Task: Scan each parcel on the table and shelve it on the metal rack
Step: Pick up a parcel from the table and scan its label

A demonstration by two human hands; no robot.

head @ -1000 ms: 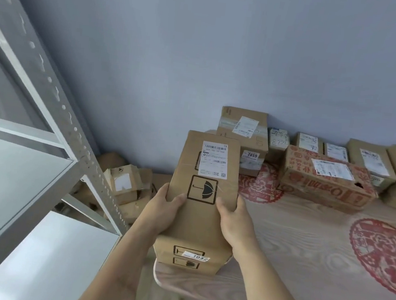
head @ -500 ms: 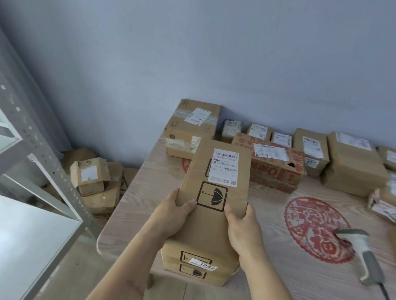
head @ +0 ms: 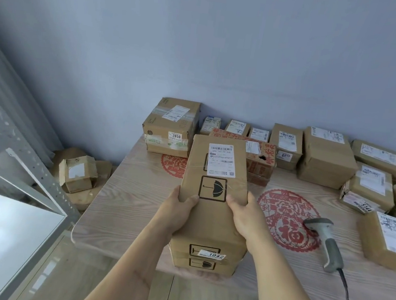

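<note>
One held parcel (head: 213,201) sits in two grips, the left grip (head: 180,212) and the right grip (head: 246,217), at the centre of the frame. Twelve more parcels rest on the one table (head: 123,215): eleven plain brown parcels (head: 327,157) and one red-printed parcel (head: 260,164), across the upper centre and right. One handheld scanner (head: 324,240) lies at the right. Two red paper-cut designs (head: 287,219) mark the tabletop. One metal rack (head: 30,162) stands at the left, showing two shelf boards. The floor boxes (head: 76,173) beside it number at least three; the pile hides the rest.
</note>
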